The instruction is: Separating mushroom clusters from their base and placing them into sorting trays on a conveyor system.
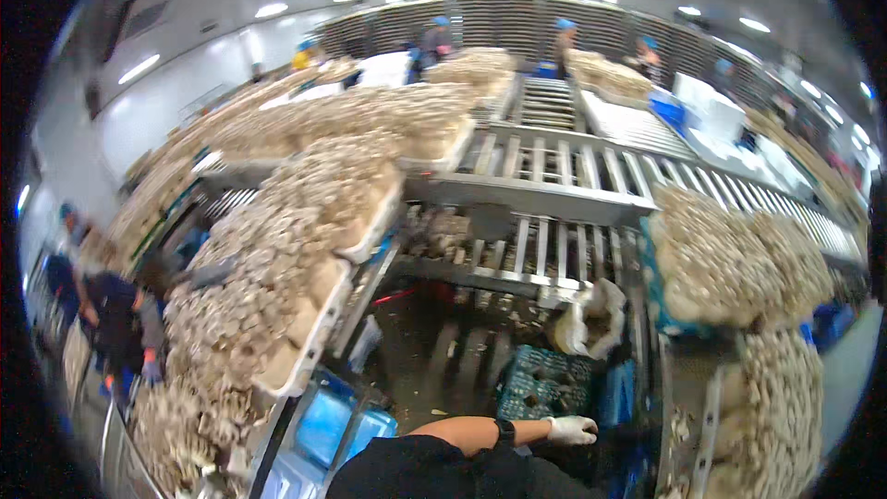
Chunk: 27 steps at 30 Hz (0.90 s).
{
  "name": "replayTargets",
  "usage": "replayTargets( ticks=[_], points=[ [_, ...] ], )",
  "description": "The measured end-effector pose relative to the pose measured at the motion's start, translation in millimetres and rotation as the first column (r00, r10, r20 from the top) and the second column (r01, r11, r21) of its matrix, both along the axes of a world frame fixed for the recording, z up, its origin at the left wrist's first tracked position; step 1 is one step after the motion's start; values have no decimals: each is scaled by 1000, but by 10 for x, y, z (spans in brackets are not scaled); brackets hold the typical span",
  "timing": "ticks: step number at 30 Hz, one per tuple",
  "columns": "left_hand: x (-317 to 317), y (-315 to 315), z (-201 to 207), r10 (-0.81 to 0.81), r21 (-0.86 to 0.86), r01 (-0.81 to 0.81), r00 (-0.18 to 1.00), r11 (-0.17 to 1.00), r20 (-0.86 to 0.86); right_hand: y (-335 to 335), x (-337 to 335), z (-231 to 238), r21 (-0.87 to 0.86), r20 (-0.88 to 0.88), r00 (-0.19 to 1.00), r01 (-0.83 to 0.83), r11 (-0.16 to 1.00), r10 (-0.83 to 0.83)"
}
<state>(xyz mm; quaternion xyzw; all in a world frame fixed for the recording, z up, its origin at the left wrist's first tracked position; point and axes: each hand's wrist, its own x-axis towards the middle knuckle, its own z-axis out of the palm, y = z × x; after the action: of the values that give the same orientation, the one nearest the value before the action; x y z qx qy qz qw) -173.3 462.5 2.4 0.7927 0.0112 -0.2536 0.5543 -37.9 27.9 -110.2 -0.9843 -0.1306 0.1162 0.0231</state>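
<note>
My left hand (572, 431) wears a white glove, and a black watch (504, 435) sits on its wrist. That forearm crosses in front of my dark clothing toward the right. The gloved fingers look curled in, with nothing visible in them. Just beyond the hand, a green plastic crate (545, 381) rests low down; whether they touch I cannot tell. Behind the crate stands an open white sack (605, 319), its contents hard to make out. My right hand is out of view. Dense pale-brown mushroom clusters (268, 259) fill trays along my left.
More mushroom blocks (739, 259) sit at the right. A metal roller conveyor (554, 166) runs across ahead. Blue bins (325, 427) stand under the left row. Scraps litter the dark floor (434, 351). A co-worker (120, 319) stands at far left; others work at the back.
</note>
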Motion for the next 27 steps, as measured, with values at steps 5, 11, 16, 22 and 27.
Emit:
replayTargets(
  ticks=[5, 11, 16, 22, 27],
  points=[
    [325, -719, -153, -79, 140, 55, 982, 989, 172, -627, -327, 100, -10, 130, 990, -49, 999, 50],
    [910, -1828, -288, -185, -24, 187, 981, 982, 64, -1476, -440, 302, 128, 230, 943, 215, 968, -240],
    [1457, -2648, -733, -157, 105, 137, 963, 985, 217, -2466, -731, 100, 119, 444, 809, 373, 920, -385],
    [1779, -3534, -722, -594, 311, 531, 788, 788, 159, -2279, -824, 231, 175, 499, 807, 264, 949, -316],
    [1990, -4103, -1000, -567, 193, 541, 816, 818, 115, -2115, -671, 373, 250, 61, 995, 59, 966, -76]
  ],
)
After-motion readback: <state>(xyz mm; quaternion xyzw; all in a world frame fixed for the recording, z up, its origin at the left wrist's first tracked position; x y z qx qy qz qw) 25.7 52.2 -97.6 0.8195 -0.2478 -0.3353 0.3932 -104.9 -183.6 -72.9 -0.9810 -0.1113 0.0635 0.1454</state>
